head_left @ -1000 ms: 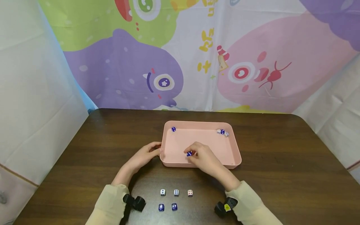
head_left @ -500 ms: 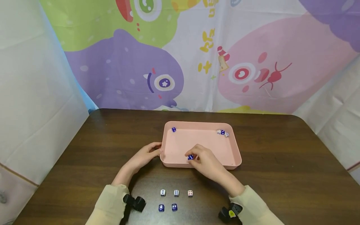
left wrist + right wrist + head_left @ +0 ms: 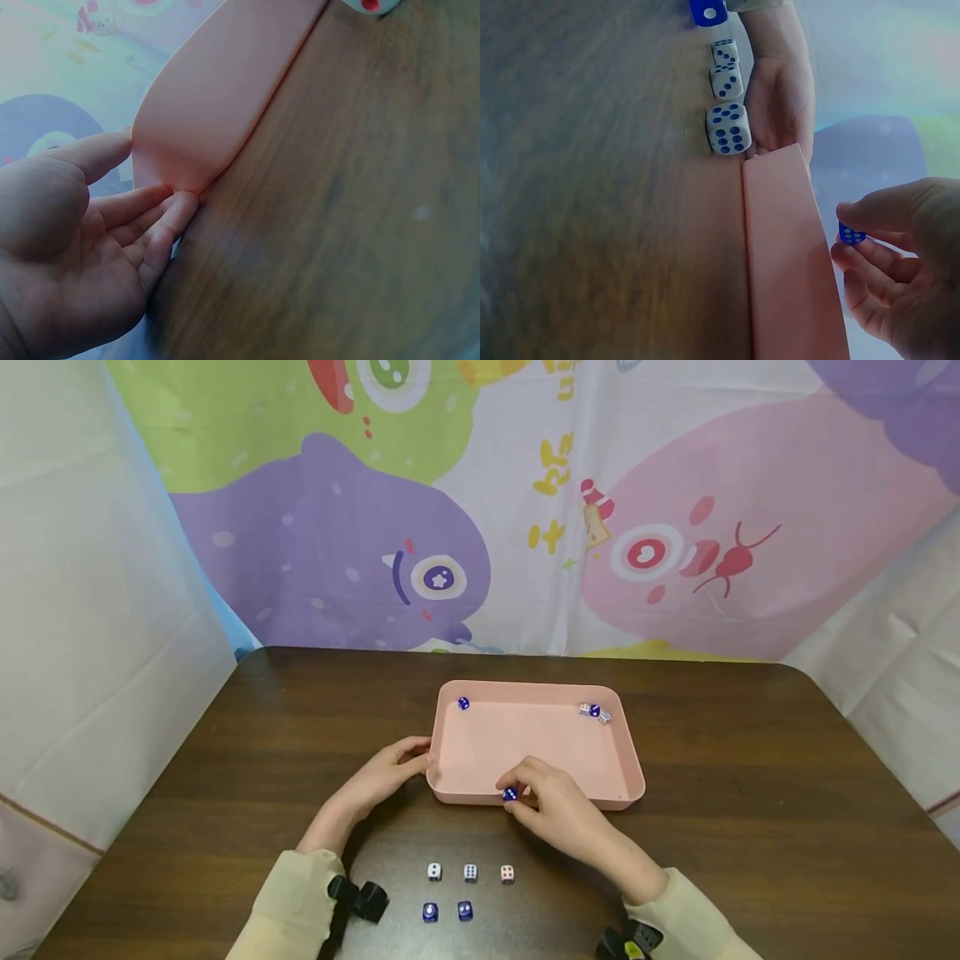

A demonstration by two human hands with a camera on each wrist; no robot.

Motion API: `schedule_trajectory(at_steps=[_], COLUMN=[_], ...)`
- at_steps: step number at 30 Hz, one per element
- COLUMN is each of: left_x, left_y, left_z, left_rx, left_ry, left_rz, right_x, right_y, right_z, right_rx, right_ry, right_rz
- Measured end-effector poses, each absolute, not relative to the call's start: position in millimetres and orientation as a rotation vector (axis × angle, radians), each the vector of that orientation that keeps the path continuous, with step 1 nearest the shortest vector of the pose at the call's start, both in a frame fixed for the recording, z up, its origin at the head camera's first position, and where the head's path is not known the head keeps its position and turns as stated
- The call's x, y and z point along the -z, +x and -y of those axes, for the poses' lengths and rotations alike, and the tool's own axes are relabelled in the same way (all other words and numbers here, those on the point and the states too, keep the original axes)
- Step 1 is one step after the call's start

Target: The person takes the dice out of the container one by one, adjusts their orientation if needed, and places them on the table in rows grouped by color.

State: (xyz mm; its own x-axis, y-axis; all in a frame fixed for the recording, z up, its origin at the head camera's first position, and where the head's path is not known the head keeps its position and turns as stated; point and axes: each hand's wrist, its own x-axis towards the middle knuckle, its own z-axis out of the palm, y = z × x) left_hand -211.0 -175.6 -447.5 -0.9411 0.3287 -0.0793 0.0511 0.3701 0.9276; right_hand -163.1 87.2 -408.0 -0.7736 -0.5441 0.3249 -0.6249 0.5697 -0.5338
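Movement is showing mainly at the right hand [image 3: 555, 810]: compared with a second ago, it is sitting lower in the frame and bringing a blue die [image 3: 510, 794] from over the floor of the pink tray [image 3: 517, 735] toward its near rim, just below the centre. I am judging that the die is on its way out of the tray and is not yet joining the dice set out nearer the person. Thumb and fingers are pinching it; from where I am watching, I cannot tell how far above the rim it is hanging. The left hand [image 3: 386, 772] is staying where it was, thumb and fingers spread apart and touching the outside of the tray's left end, which I am reading as steadying it. The two hands are keeping apart from each other.

Inside the tray I am counting four more dice: a lone blue one [image 3: 463, 703] is lying in the upper left corner, and in the upper right a second blue one [image 3: 595, 711] is sitting between two white ones [image 3: 604, 718]. On the tabletop [image 3: 735, 760], at the lower centre of the frame, three white dice [image 3: 470, 872] are standing in a spaced row, with two blue dice [image 3: 466, 910] forming a shorter row below.
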Motion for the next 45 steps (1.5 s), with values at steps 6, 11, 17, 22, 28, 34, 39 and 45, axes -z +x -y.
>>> schedule_trajectory(at_steps=[6,11,17,22,28,34,39,45], left_x=[448,446,438,446,447,446,447,448], left_y=[-211,-210,-207,-210,-211,-211,-212,-212], left_z=[175,175,174,176,176,176,176,176], left_rx=[-1.597,-1.592,-1.588,-1.593,-1.590,-1.588,-1.587,-1.579], left_ry=[0.332,0.333,0.338,0.348,0.355,0.355,0.358,0.364], left_rz=[-2.380,-2.383,-2.385,-2.389,-2.387,-2.390,-2.393,-2.397], right_x=[409,407,410,410,409,407,406,405], right_y=[-158,-151,-145,-140,-135,-128,-122,-116], right_z=[-87,-83,-81,-81,-81,-80,-78,-77], right_rx=[-0.977,-0.892,-0.781,-0.740,-0.715,-0.725,-0.748,-0.747], right_ry=[1.071,1.120,1.180,1.222,1.266,1.326,1.362,1.408], right_rz=[2.633,2.687,2.753,2.773,2.784,2.792,2.826,2.858])
